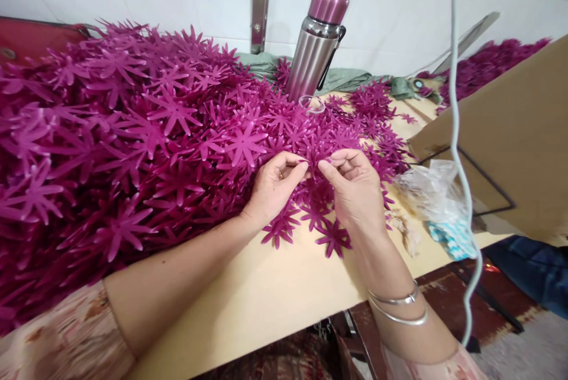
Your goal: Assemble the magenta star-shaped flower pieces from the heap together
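Observation:
My left hand (276,183) and my right hand (355,187) meet over the table, each with thumb and forefinger pinched together. Between the fingertips is a purple star-shaped artificial flower piece (314,163), partly hidden by the fingers. A huge heap of the same purple artificial flowers (173,113) spreads to the left and behind my hands. Below my hands, a few loose flowers (333,238) lie on the pale tabletop (266,303). My right wrist wears two silver bangles.
A steel thermos with a purple lid (313,42) stands tilted in view behind the flowers. At right are a cardboard box (510,149), a clear plastic bag (435,190) and a blue-white wrapper (452,239). A white cable (454,96) hangs in front of them.

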A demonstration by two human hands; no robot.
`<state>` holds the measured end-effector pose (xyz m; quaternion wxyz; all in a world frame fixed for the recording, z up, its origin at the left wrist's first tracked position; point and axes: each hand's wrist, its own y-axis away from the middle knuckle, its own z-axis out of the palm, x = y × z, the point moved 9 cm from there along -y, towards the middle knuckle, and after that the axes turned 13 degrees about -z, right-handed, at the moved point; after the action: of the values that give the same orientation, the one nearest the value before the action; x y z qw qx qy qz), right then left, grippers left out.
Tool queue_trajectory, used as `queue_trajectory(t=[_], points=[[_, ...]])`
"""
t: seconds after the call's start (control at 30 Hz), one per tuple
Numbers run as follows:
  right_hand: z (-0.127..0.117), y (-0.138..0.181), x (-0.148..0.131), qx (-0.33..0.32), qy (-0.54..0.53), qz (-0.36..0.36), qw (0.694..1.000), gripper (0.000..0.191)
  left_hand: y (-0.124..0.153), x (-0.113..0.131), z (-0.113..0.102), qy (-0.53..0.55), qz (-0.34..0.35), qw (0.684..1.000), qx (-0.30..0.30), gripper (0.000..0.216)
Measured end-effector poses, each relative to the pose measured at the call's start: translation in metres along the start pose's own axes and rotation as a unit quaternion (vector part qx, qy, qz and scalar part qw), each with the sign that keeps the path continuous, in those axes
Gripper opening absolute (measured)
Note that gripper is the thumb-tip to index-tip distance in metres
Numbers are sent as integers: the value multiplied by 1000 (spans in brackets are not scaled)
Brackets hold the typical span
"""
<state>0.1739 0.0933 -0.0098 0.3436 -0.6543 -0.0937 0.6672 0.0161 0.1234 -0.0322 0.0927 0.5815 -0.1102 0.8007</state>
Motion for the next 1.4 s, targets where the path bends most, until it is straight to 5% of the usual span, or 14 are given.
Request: queue_trajectory(t=[0.23, 0.57, 1.0, 1.2, 1.4], points=[[3, 1, 1, -1, -19, 38, 999, 32, 0, 1, -1, -27, 3, 1000, 4, 15], [-28, -9, 21, 119, -127, 78, 982, 40, -3, -14, -18, 131, -62, 988, 59, 24], [-10, 0, 29, 82, -223, 165, 957, 32, -5, -19, -18, 165, -76, 982, 51, 26], [-18, -5, 21, 86, -131, 86, 984, 52, -5, -17, -16, 179, -85, 979, 49, 18], [-26, -8, 15, 106, -80, 44, 990, 39, -4, -15, -15, 158, -78, 984, 41, 17]])
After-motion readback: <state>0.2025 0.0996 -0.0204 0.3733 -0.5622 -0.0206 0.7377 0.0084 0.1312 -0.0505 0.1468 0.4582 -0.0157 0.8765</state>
